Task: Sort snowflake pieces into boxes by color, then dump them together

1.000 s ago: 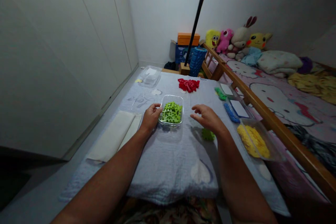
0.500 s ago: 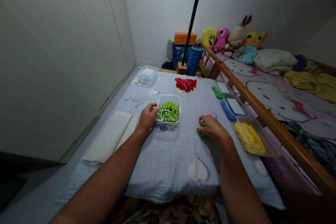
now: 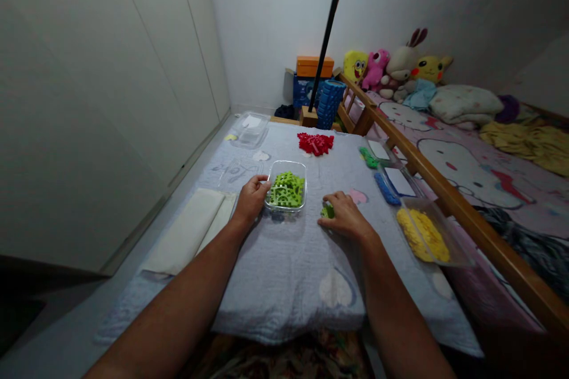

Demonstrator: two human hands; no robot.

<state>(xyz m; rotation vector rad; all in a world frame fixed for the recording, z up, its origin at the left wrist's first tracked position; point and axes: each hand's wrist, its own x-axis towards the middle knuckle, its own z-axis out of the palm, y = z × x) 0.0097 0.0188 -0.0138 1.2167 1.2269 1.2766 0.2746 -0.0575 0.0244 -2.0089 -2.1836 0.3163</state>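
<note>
A clear plastic container (image 3: 287, 209) stands near the middle of the cloth-covered table, holding a heap of light-green toy pieces (image 3: 288, 189) with notched edges. My left hand (image 3: 252, 196) grips its left wall, thumb and fingers at the rim. To the right of the container, my right hand (image 3: 344, 214) is curled around several green pieces (image 3: 328, 211), just above or on the cloth; its palm hides part of them. Farther back lies a loose pile of red pieces (image 3: 315, 144).
Along the right edge stand containers with yellow pieces (image 3: 422, 235), blue pieces (image 3: 386, 188) and green pieces (image 3: 368, 157), beside a wooden bed rail (image 3: 427, 174). A folded beige cloth (image 3: 189, 231) lies at left. Another clear container (image 3: 250, 130) sits at the back left.
My right hand has moved left toward the container, with the green pieces in it. My left hand stays on the container's side.
</note>
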